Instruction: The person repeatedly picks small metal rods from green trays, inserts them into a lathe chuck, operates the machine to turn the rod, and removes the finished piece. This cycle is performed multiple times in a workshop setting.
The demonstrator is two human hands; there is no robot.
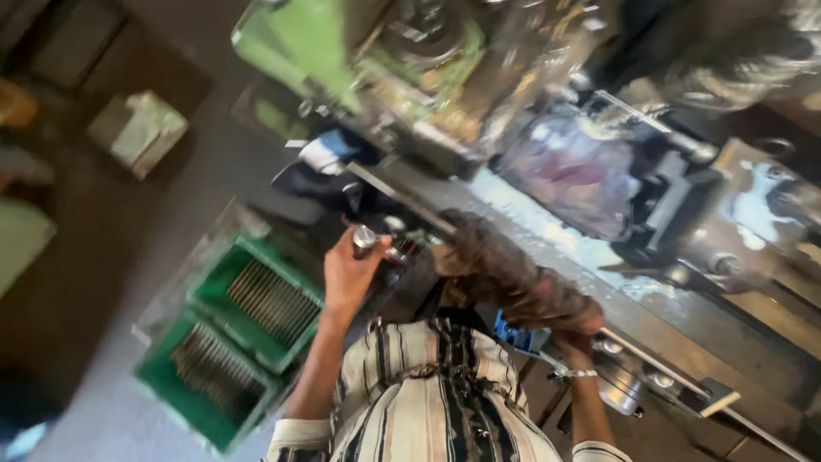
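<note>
My left hand (346, 275) is raised in front of my striped shirt, fingers closed around a short shiny metal cylinder (365, 240) that stands upright above the thumb. My right hand (575, 335), with a thin bracelet on the wrist, grips the lower end of a dirty brown rag (505, 272). The rag stretches up and left toward the metal cylinder, over the edge of a grey machine bed (547, 229). The picture is tilted and blurred, so I cannot tell whether the rag touches the cylinder.
Two green crates (218, 287) filled with rows of metal rods stand on the floor at lower left. A large green and grey machine (316, 43) fills the top. A tool carriage (676, 201) sits at right. A pale box (141, 128) lies on the floor at upper left.
</note>
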